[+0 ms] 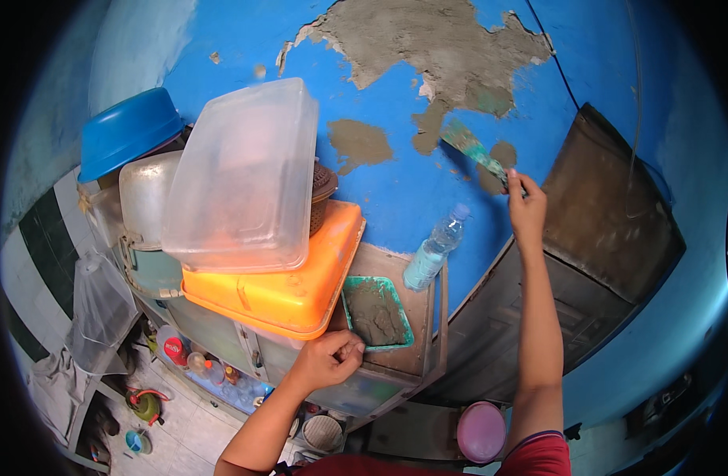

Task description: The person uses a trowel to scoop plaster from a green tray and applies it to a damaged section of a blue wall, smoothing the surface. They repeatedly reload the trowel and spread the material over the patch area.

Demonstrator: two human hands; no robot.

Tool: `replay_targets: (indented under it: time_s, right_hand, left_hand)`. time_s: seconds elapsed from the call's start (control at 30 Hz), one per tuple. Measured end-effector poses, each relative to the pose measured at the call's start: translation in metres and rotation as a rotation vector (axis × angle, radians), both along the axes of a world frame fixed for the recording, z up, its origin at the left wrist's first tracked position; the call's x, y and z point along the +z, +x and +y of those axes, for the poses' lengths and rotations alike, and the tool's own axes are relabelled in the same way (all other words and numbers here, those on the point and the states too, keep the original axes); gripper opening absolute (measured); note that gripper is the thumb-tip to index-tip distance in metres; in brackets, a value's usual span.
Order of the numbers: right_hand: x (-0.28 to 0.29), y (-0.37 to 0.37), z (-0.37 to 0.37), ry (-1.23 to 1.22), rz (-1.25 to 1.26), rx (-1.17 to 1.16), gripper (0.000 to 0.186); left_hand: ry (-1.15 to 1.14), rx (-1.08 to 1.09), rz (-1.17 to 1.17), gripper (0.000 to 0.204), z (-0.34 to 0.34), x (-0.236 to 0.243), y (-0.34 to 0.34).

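My right hand [526,208] is right of centre in the frame, up against the wall [404,182], with the putty knife [477,152] running from it toward upper centre. My left hand [331,357] sits lower centre, at the near rim of the tray of mortar [377,312] on the cabinet top [415,317]. A water bottle [435,247] stands just behind the tray. Left of the tray lie stacked tubs [261,230]. At the right edge leans a board [610,214].
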State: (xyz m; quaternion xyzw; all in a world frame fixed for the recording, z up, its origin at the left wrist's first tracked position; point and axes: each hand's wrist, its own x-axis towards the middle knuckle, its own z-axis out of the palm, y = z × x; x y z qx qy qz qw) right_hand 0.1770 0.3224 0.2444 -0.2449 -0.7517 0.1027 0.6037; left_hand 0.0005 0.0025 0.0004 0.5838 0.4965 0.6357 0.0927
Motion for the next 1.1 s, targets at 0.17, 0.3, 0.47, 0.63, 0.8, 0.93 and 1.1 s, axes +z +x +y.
replay_targets:
  time_s: [0.17,0.3,0.47,0.63,0.8,0.93,1.1]
  right_hand:
    - [0.003,-0.044,-0.007,0.007,0.104,0.067,0.039]
    - [-0.008,-0.04,-0.01,0.002,-0.019,-0.153,0.041]
    - [-0.032,-0.012,-0.021,-0.162,-0.021,-0.173,0.041]
    - [-0.034,-0.029,-0.016,-0.241,0.159,0.157,0.042]
    - [-0.018,-0.044,-0.011,-0.114,0.102,-0.015,0.041]
    - [-0.029,-0.02,-0.011,-0.178,-0.068,-0.21,0.04]
    - [-0.032,-0.003,-0.016,-0.155,0.001,-0.05,0.037]
  left_hand:
    - [-0.008,0.0,-0.007,0.009,0.0,-0.001,0.0]
    - [-0.034,0.02,0.018,0.011,-0.003,-0.003,-0.003]
    - [-0.013,0.015,0.001,0.012,-0.002,-0.003,-0.002]
    - [-0.004,0.004,0.011,0.011,-0.001,-0.003,-0.002]
    - [0.0,0.006,0.003,0.01,0.001,-0.001,0.0]
    - [-0.001,0.02,-0.004,0.01,-0.002,-0.002,0.0]
    - [0.015,0.013,0.0,0.01,-0.001,-0.001,0.0]
